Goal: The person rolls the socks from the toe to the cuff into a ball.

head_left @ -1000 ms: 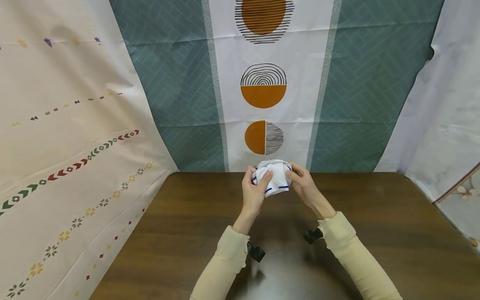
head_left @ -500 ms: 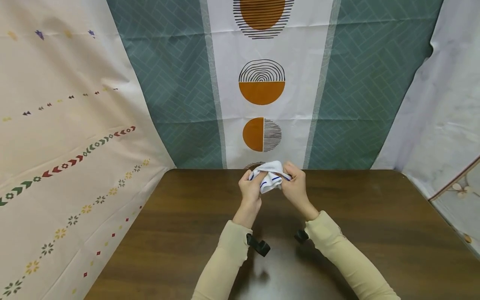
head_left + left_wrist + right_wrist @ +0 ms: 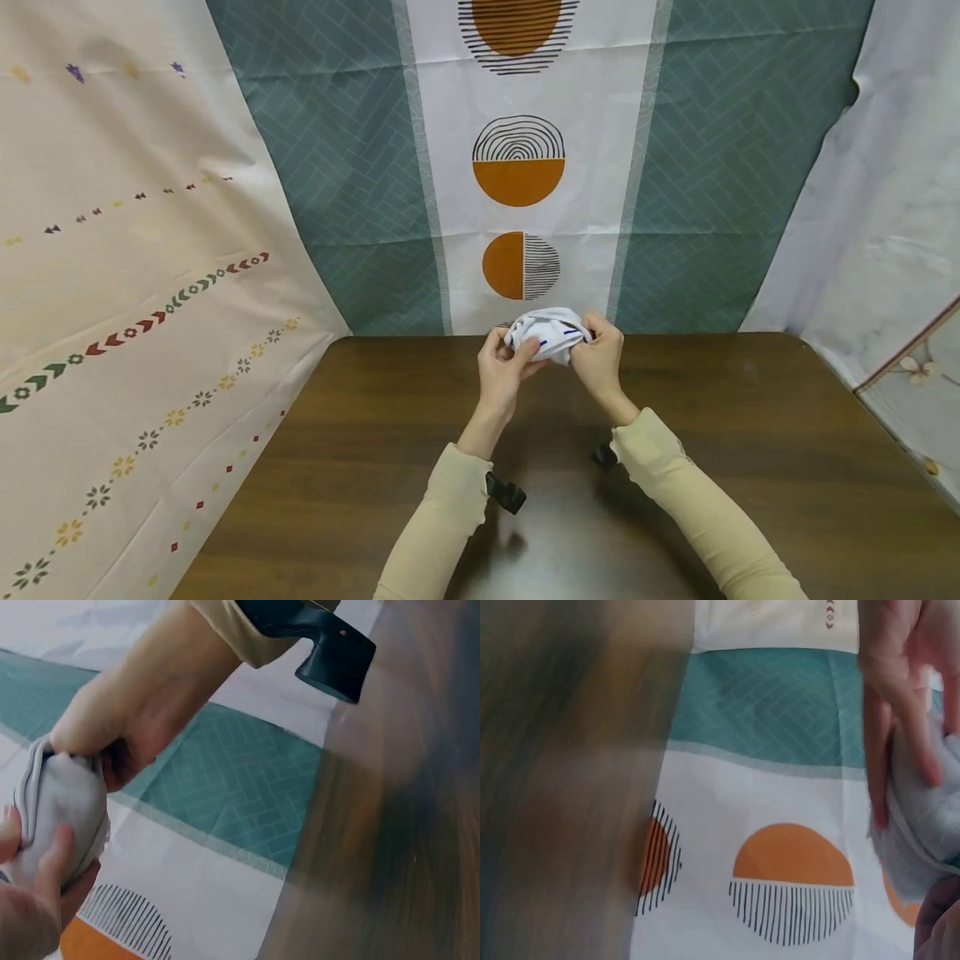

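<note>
A bundled white cloth with dark blue stripes (image 3: 553, 330) is held up between both hands, above the table's far edge. My left hand (image 3: 498, 379) grips its left side, with the thumb laid on the front. On the other side, my right hand (image 3: 600, 360) holds the cloth's right end in curled fingers. In the left wrist view the rounded grey-white bundle (image 3: 67, 799) shows a folded rim near the right hand (image 3: 105, 724). The right wrist view has the bundle (image 3: 915, 832) at its right edge, with left fingers spread over it. Some fingertips are hidden in the folds.
A dark brown wooden table (image 3: 360, 467) lies beneath the hands. Behind it hangs a green and white fabric backdrop (image 3: 360, 183) with orange circles. Patterned cream cloth (image 3: 135, 333) hangs at the left and pale cloth (image 3: 892, 225) at the right.
The cloth has gone from a loose flap hanging down to a more compact, rounded bundle. My right hand has turned and closed around its right end; both hands have risen slightly in view.
</note>
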Demonstrator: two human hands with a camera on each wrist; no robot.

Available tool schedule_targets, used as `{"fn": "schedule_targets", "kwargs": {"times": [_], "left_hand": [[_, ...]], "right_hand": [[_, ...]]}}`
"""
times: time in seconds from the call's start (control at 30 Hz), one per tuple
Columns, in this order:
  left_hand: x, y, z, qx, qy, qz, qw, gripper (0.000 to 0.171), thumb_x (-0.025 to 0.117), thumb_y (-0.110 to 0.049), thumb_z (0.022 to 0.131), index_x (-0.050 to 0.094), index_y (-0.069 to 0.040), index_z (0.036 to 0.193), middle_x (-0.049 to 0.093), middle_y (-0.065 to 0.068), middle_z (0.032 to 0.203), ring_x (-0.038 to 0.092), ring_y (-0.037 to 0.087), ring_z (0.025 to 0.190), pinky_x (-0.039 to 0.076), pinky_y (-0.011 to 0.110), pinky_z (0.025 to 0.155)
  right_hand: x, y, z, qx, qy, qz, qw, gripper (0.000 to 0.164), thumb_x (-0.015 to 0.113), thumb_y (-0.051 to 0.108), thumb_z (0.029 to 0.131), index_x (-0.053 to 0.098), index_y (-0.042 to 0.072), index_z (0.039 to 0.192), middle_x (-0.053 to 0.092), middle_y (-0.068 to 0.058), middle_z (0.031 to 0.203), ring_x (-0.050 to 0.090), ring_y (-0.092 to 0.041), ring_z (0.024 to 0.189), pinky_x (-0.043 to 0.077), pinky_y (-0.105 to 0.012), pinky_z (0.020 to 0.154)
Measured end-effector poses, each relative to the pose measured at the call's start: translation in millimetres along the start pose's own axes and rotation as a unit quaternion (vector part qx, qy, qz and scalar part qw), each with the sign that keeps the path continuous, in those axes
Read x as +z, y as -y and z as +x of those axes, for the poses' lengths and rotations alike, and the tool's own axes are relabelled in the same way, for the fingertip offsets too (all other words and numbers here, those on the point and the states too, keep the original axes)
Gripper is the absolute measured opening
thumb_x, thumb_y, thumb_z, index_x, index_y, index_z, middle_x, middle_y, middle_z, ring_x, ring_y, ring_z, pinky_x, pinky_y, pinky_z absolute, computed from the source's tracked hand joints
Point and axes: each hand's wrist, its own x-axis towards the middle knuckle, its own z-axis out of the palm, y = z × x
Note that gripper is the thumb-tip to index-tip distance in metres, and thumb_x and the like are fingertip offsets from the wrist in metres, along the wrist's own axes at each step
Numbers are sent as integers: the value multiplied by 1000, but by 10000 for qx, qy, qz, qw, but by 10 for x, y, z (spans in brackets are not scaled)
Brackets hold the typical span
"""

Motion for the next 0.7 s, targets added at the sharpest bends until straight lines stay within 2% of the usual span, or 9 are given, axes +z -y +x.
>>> {"fn": "schedule_targets", "kwargs": {"times": [0.07,0.13,0.23,0.33,0.43,0.5,0.53,0.6,0.7], "left_hand": [[35,29,24,68,-445,12,9990,21,68,2,86,50,-9,83,61,5,89,67,16,79,58,39,67],[57,66,48,114,-843,95,9963,29,71,0,84,47,-9,72,59,3,82,67,15,74,58,40,64],[82,107,80,144,-1251,387,9913,42,74,-4,82,38,-11,63,51,-1,73,64,12,67,58,34,57],[71,119,124,117,-1578,1017,9822,50,78,-10,80,33,-13,58,43,-5,63,59,8,58,55,29,52],[4,148,175,58,-1923,1843,9639,54,81,-19,78,33,-15,54,39,-9,53,54,8,49,50,23,46],[-58,190,192,-99,-2089,2190,9530,53,82,-25,76,36,-17,51,41,-11,49,54,10,45,46,20,44],[-89,212,190,-246,-2116,2192,9521,50,82,-27,76,39,-17,52,44,-11,48,53,10,44,44,19,43],[-131,252,170,-720,-1949,1793,9616,43,78,-28,81,45,-16,56,50,-9,52,55,10,47,44,19,46],[-148,269,138,-1498,-1275,717,9778,30,65,-26,93,46,-14,73,58,-4,69,58,9,59,49,25,63]], "right_hand": [[25,-16,-17,103,-26,-97,9999,24,42,-22,62,28,-3,54,26,-4,54,22,-3,54,14,-16,53],[56,-102,-54,74,-56,-241,9997,28,44,-21,61,28,0,53,26,-3,54,21,-4,54,14,-17,51],[94,-265,-128,-243,-103,-683,9973,31,49,-18,62,30,6,53,28,-2,55,21,-7,55,15,-20,51],[112,-398,-197,-1196,-101,-1013,9876,30,52,-15,63,33,7,56,31,-2,58,22,-9,54,19,-22,47],[115,-487,-231,-2413,123,-1273,9620,28,58,-16,67,39,3,61,36,-6,61,26,-11,52,25,-25,44],[109,-548,-240,-2921,371,-1429,9449,27,62,-18,68,42,1,65,38,-9,63,29,-13,51,30,-29,42],[109,-576,-244,-3001,496,-1516,9405,27,64,-17,68,44,0,67,39,-9,64,31,-14,51,32,-30,43],[106,-611,-248,-2939,695,-1709,9379,27,68,-15,69,45,-1,70,40,-10,66,34,-16,50,36,-32,43],[101,-626,-245,-2703,892,-1981,9380,27,70,-11,72,45,0,72,41,-10,66,37,-18,49,39,-34,44]]}}
